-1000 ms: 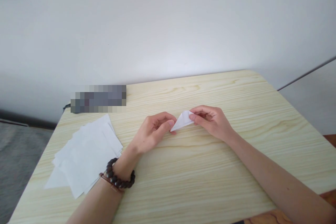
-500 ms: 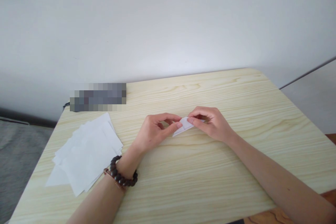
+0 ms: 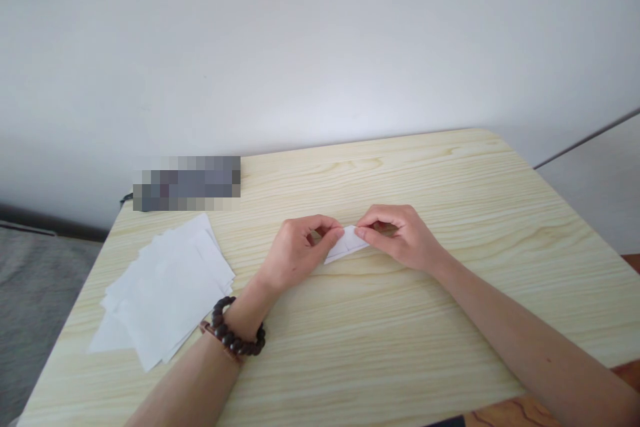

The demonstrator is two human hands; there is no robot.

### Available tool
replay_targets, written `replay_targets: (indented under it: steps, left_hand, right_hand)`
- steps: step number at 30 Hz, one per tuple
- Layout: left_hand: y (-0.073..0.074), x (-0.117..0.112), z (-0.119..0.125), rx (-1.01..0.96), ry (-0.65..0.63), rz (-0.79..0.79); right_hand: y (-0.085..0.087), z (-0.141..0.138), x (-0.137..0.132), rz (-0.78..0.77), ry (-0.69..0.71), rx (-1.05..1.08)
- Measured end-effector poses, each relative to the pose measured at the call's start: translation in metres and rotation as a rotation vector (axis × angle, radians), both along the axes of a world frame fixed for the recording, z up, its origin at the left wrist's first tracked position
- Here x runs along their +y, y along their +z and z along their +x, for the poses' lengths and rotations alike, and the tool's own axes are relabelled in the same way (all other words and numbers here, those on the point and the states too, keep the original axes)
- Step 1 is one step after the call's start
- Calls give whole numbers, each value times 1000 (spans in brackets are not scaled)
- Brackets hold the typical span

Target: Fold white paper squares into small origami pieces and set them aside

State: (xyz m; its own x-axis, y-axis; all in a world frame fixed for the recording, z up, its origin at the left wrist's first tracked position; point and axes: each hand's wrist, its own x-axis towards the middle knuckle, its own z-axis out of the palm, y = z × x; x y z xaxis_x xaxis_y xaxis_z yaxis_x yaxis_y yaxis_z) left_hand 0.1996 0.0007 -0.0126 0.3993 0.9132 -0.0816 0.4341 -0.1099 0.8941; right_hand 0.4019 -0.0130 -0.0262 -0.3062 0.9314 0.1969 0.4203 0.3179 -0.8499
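A small folded piece of white paper [image 3: 347, 244] lies low over the light wooden table [image 3: 400, 320], near its middle. My left hand [image 3: 298, 250], with a dark bead bracelet on its wrist, pinches the paper's left end between thumb and fingers. My right hand [image 3: 400, 235] pinches the right end, fingers curled over it. The two hands nearly touch, and most of the paper is hidden between them.
A loose pile of white paper sheets [image 3: 163, 290] is spread on the table's left side. A blurred dark object [image 3: 186, 183] sits at the back left edge by the white wall. The table's front right corner meets a darker wooden surface [image 3: 525, 410].
The paper has been folded down from a raised pointed shape to a flatter, smaller piece. Both hands have closed in on it and moved nearer each other.
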Motion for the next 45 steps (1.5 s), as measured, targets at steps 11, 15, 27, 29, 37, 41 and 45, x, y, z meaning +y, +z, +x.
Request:
replay_targets:
  steps: [11,15,27,29,37,41,45]
  left_hand:
    - [1,2,-1,-20,-59,-15]
    - [-1,2,-1,6,-70,-6]
    - [2,6,-10,20,-104,-73]
    - [-1,7,-10,9,-90,-51]
    - [-7,6,-13,-103,-41,8]
    - [-7,7,-14,-149,-17,44]
    - [-5,7,-14,-146,1,37]
  right_hand:
    - [-2,1,0,-10,-13,35]
    - [-2,0,-1,-16,18,25]
    - [-8,4,7,-102,-359,343]
    - [-8,3,7,-118,-348,338]
    - [-6,11,9,-230,-153,418]
    - [-7,16,12,-357,-89,491]
    - [-5,13,11,-372,-120,399]
